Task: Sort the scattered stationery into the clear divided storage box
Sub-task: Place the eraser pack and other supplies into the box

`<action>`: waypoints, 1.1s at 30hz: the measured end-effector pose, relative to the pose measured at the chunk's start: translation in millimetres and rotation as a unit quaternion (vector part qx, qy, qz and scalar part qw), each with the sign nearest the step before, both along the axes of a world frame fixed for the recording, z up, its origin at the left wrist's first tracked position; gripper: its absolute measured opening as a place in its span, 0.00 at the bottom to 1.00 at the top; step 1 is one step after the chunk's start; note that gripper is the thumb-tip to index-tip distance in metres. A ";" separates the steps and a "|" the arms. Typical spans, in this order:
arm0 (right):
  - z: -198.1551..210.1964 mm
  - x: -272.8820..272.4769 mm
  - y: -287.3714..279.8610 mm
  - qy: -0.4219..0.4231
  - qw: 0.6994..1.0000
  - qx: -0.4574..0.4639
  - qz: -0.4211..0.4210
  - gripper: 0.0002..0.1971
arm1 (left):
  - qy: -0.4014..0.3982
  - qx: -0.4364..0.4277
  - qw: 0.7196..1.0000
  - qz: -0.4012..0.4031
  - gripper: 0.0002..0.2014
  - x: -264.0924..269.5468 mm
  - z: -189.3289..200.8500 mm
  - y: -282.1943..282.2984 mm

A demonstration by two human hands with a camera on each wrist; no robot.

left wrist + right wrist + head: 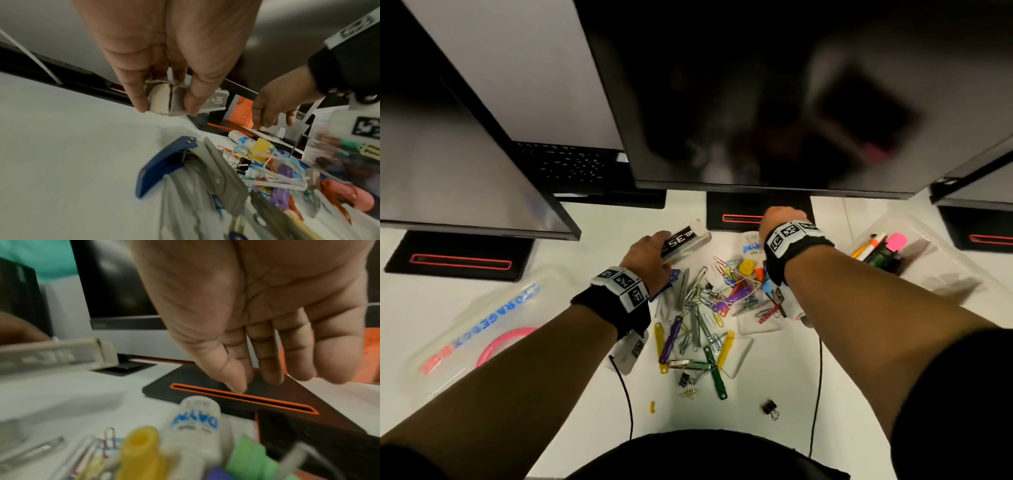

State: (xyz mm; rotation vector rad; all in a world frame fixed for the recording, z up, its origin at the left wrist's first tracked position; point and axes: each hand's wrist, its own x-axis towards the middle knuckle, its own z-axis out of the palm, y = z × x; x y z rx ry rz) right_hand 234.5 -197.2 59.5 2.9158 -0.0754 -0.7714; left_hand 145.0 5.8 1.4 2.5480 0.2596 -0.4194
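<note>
My left hand [645,251] [167,104] grips one end of a long staple box marked "No. 35" [683,240] [213,102] [51,355], just above the desk behind the pile. My right hand [784,216] [267,379] hovers with straight, empty fingers over a white glue bottle with blue lettering and a yellow cap [751,248] [197,418] [242,139]. Scattered paper clips, fasteners and binder clips [705,315] lie in the middle. The clear divided storage box [928,263] stands at the right and holds markers and a pink highlighter [895,241].
A blue stapler [164,165] lies at the pile's left edge. The clear box lid with lettering [479,329] and a pink ring [500,342] lies at the left. Black monitor stands [756,209] and screens overhang the desk's back. A lone binder clip [770,408] sits near me.
</note>
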 end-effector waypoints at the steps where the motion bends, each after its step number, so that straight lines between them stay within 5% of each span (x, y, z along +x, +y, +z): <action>1: -1.8 -0.8 -2.7 0.006 0.999 -0.030 0.015 0.26 | -0.003 -0.006 1.000 0.000 0.30 -1.7 0.1 1.0; 6: -19.3 -12.4 -15.7 0.008 0.989 -0.123 0.081 0.24 | -0.011 -0.059 0.998 0.013 0.27 -11.5 -3.7 5.7; 16: -38.5 -2.5 -15.4 0.004 0.999 -0.005 -0.034 0.30 | 0.013 -0.084 0.995 0.052 0.23 -16.7 3.9 0.4; 22: -1.6 -4.9 -22.7 -0.109 0.980 0.132 -0.100 0.30 | 0.016 -0.218 0.974 0.050 0.30 -13.4 33.3 -37.3; 28: 45.2 -31.5 -63.9 -0.164 0.930 0.295 -0.146 0.21 | -0.045 -0.314 0.947 -0.045 0.53 -3.4 80.4 -108.1; 33: 87.9 -64.6 -122.9 -0.212 0.918 0.301 -0.148 0.13 | -0.105 -0.333 0.927 -0.135 0.49 0.1 115.3 -171.5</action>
